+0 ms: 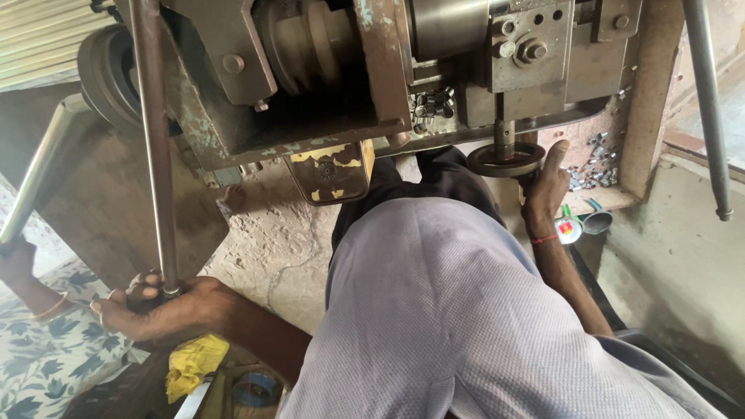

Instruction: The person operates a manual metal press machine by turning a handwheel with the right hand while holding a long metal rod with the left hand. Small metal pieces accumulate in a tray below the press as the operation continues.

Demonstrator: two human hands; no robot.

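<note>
The left hand (pixel 159 306) is closing tightly around the lower end of a long grey steel lever rod (pixel 151 147) at the near left. The right hand (pixel 547 186) is lying half open against the rim of a small dark round metal handwheel (pixel 506 159) under the worn grey machine body (pixel 372 70), fingers curling on it. Judging from this, keeping the lever steady while turning the wheel gently would suit best.

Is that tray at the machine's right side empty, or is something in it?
Not empty. The tray holds a heap of small shiny metal pieces, just beyond the right hand on the handwheel.
</note>
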